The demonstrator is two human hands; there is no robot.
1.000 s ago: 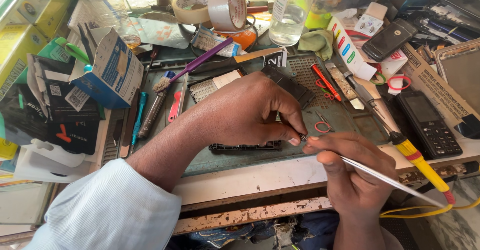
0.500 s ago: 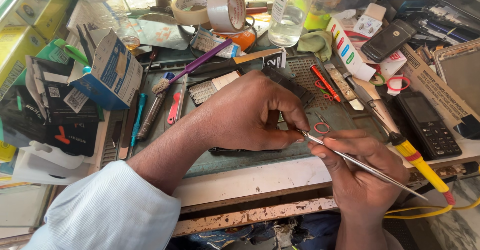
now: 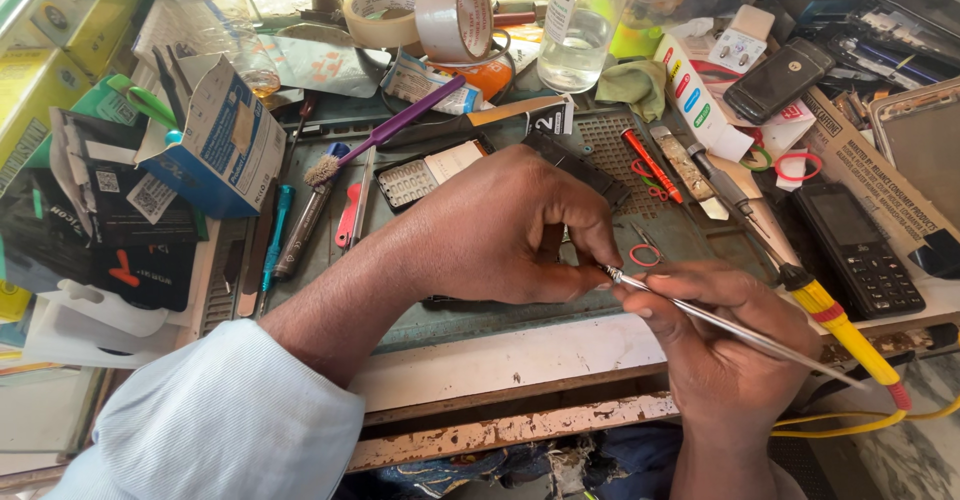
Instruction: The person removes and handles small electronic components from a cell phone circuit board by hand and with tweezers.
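Observation:
My left hand point(image 3: 505, 230) rests palm down on the green work mat point(image 3: 450, 310), fingers curled over a dark flat device point(image 3: 470, 303) whose lower edge shows beneath the palm. My right hand point(image 3: 715, 345) grips slim metal tweezers point(image 3: 720, 325); their tip touches the left thumb and forefinger. What sits between those fingertips is hidden. A light blue sleeve point(image 3: 215, 420) covers the left forearm.
A yellow-handled soldering iron point(image 3: 835, 320) lies right of my hand. A black keypad phone point(image 3: 860, 250), a purple brush point(image 3: 385, 130), tape rolls point(image 3: 455, 10), a clear bottle point(image 3: 585, 20), a blue box point(image 3: 215, 135) and several screwdrivers crowd the bench. A worn wooden edge point(image 3: 500, 420) runs along the front.
My right hand has brought the tweezers up and left, so their tip now meets the left fingertips. The left hand has stayed over the device.

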